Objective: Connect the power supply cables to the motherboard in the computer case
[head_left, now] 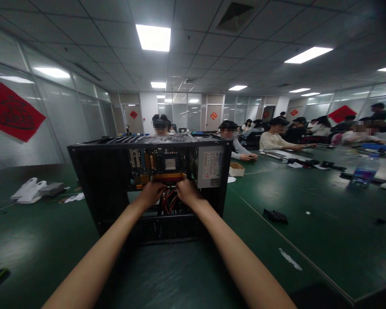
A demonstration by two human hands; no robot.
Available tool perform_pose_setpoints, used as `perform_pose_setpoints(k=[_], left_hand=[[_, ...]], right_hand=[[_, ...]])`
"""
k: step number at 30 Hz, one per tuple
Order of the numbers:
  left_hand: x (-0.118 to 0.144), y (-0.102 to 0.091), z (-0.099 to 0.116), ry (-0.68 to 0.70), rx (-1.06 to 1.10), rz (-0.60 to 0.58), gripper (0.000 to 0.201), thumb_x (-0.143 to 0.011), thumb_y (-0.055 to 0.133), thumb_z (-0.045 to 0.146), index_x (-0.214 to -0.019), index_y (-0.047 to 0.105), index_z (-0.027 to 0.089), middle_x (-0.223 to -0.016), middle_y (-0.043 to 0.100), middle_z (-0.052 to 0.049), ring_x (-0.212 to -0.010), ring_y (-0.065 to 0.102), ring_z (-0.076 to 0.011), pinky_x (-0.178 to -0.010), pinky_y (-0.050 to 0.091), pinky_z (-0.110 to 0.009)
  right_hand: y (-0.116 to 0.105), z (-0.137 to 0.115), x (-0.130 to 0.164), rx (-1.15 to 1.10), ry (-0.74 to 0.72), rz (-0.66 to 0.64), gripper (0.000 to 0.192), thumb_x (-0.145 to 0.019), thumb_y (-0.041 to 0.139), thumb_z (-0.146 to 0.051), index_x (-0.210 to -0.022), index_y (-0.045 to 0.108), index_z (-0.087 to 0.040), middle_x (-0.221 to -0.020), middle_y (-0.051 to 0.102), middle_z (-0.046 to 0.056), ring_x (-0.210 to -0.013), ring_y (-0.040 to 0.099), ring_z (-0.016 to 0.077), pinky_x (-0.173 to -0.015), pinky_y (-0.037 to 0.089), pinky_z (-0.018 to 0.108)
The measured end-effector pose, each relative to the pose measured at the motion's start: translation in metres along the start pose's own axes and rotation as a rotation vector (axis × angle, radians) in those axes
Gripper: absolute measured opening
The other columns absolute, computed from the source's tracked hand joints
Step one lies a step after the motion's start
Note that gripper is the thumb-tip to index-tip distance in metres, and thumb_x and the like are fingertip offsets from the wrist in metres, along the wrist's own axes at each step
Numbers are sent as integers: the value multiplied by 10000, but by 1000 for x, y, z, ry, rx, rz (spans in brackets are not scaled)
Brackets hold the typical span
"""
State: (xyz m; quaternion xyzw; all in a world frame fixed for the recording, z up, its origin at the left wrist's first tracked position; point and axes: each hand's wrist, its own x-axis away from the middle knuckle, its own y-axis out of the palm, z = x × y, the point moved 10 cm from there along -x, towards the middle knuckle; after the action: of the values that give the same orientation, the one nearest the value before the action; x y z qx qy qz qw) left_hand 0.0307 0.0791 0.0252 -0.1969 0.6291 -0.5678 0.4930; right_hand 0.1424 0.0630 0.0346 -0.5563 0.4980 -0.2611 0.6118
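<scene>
A black computer case (116,146) stands upright on the green table, its open side facing me. Inside it, a motherboard (141,161) carries a square processor socket (171,163) with an orange strip of memory slots (169,177) below. Both of my hands reach into the case. My left hand (152,194) is closed near the left end of the slots. Near their right end is my right hand (189,192), also closed. What the fingertips hold, if anything, is hidden. Red and black cables (170,201) hang between the hands. A labelled power supply (209,167) sits upper right.
White plastic bags (30,191) lie left of the case. To the right are a small box (236,169), a black bundle (275,216), a white scrap (290,259) and a clear bottle (366,168). Several people sit around the table beyond the case.
</scene>
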Motion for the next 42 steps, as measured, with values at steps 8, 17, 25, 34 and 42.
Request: perform_pose_setpoints(k=[8, 17, 25, 34, 42], left_hand=[[-1, 2, 0, 39, -2, 14, 257, -923, 518, 226, -1061, 733, 192, -1046, 746, -64, -983, 680, -189, -907, 488, -284], [10, 2, 8, 5, -71, 3, 297, -944, 464, 255, -1086, 718, 194, -1042, 729, -89, -985, 669, -242, -876, 490, -337], [21, -12, 18, -28, 53, 11, 338, -957, 440, 306, -1211, 650, 231, -1169, 702, -59, -1098, 638, -228, -944, 463, -318], [95, -32, 28, -179, -61, 89, 421, -976, 365, 443, -858, 704, 223, -822, 732, -54, -744, 668, -223, -645, 417, -306], [143, -38, 64, -127, -148, 462, 252, -951, 450, 304, -978, 666, 176, -969, 704, -78, -935, 590, -244, -902, 362, -431]], right_hand=[[-4, -2, 0, 5, -1, 2, 291, -926, 464, -153, -1011, 736, -90, -993, 711, 190, -951, 683, 264, -824, 511, 295], [10, 9, -6, -49, 29, -6, 308, -945, 455, -229, -980, 738, -115, -951, 720, 166, -908, 680, 253, -780, 504, 291], [2, 1, 11, -85, -51, 9, 273, -964, 453, -236, -954, 708, -140, -987, 709, 114, -941, 656, 212, -795, 460, 261], [-31, -23, 144, 38, -680, 359, 265, -984, 435, -332, -1028, 650, -183, -1017, 657, 99, -966, 591, 213, -852, 461, 338], [-19, 186, 136, -1153, 399, 897, 419, -927, 427, -527, -1032, 610, -165, -1017, 632, 80, -931, 601, 224, -800, 492, 378]])
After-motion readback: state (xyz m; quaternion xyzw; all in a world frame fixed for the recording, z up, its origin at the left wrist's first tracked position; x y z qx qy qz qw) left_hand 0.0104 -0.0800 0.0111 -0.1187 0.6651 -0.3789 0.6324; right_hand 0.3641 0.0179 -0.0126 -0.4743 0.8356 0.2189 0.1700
